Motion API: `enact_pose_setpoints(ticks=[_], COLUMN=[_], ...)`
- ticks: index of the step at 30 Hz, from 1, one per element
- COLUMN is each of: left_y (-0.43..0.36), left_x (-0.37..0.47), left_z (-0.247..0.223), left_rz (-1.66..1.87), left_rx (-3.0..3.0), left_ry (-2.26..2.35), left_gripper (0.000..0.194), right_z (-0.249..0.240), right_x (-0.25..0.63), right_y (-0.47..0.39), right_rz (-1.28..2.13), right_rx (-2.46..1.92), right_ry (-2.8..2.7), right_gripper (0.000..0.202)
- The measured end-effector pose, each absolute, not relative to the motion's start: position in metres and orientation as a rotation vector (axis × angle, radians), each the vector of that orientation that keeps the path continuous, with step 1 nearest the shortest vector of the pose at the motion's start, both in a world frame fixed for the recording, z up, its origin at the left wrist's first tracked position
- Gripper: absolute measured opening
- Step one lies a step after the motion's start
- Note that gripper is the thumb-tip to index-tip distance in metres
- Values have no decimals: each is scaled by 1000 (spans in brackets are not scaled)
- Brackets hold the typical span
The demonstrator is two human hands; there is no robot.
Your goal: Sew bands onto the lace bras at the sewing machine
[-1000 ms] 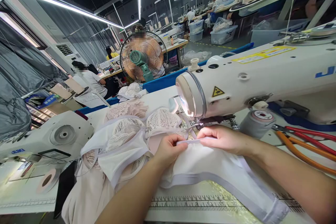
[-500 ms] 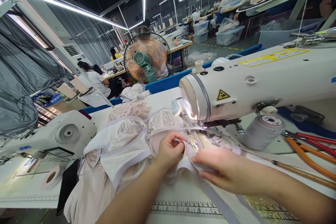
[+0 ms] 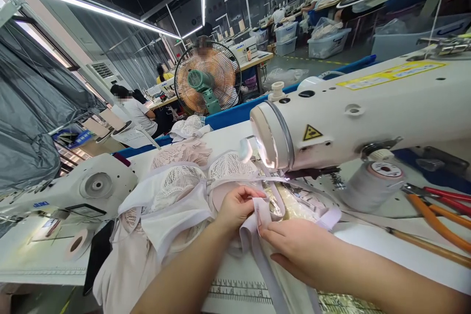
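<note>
A pale lilac-white bra (image 3: 230,168) with lace cups lies beneath the sewing machine's head (image 3: 274,132). My left hand (image 3: 241,207) pinches the edge of its fabric band (image 3: 261,210) between thumb and fingertips. Close beside it on the right, my right hand (image 3: 300,248) has its fingers closed on the same band, which hangs folded between the two hands. The band's lower end drops toward the table's front edge. The sewing needle area is partly hidden behind the machine head and fabric. More lace bras (image 3: 172,186) lie piled to the left.
A second sewing machine (image 3: 95,184) stands on the left, near a tape roll (image 3: 78,244). On the right are a thread cone (image 3: 371,184), orange-handled scissors (image 3: 436,221) and a wooden-handled tool (image 3: 427,245). A printed ruler (image 3: 239,290) runs along the front. A fan (image 3: 206,78) and co-workers are beyond.
My right hand has moved left, closer to my left hand. The band between them is now raised and folded over, and the bra's right part has shifted. My left hand still pinches.
</note>
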State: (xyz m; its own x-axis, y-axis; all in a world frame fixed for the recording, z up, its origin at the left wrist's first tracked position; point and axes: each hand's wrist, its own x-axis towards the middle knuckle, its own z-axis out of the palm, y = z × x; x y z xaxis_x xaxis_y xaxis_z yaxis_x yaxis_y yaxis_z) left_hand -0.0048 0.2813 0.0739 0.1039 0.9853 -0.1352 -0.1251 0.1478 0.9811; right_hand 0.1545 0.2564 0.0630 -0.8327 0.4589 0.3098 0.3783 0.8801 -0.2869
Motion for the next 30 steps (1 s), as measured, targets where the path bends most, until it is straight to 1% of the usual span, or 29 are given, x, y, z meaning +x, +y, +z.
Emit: enact_pose_setpoints(ticks=[4, 6, 8, 11, 12, 14, 16, 18, 24, 28, 30], left_y=[282, 282, 281, 276, 274, 271, 268, 266, 265, 264, 263], left_x=[-8, -12, -16, -20, -20, -19, -17, -14, -9, -10, -11], left_z=[70, 71, 75, 89, 93, 100, 101, 99, 91, 89, 87], left_rz=[1025, 1002, 1034, 1071, 1021, 846, 722, 714, 831, 776, 733], left_rx=[1027, 1077, 1213, 1477, 1536, 1585, 1561, 1490, 1289, 1300, 1309], left_ry=[1084, 1153, 1305, 1478, 1482, 1430, 1345, 1242, 1054, 999, 1034], left_gripper=[32, 38, 32, 11, 9, 15, 12, 9, 16, 19, 17], right_z=[56, 55, 55, 59, 60, 62, 62, 61, 67, 70, 67], right_x=[153, 154, 156, 157, 158, 157, 156, 156, 162, 168, 168], right_y=[259, 261, 264, 265, 265, 264, 263, 263, 269, 280, 285], right_rz=[201, 161, 129, 100, 99, 113, 134, 154, 323, 499, 588], right_rx=[-655, -694, -749, -806, -811, -821, -817, -804, -741, -901, -895], right_ry=[-2574, -2527, -2488, -2454, -2452, -2444, -2426, -2417, -2369, -2121, -2072], right_gripper=[24, 29, 33, 34, 34, 33, 33, 33, 31, 22, 22])
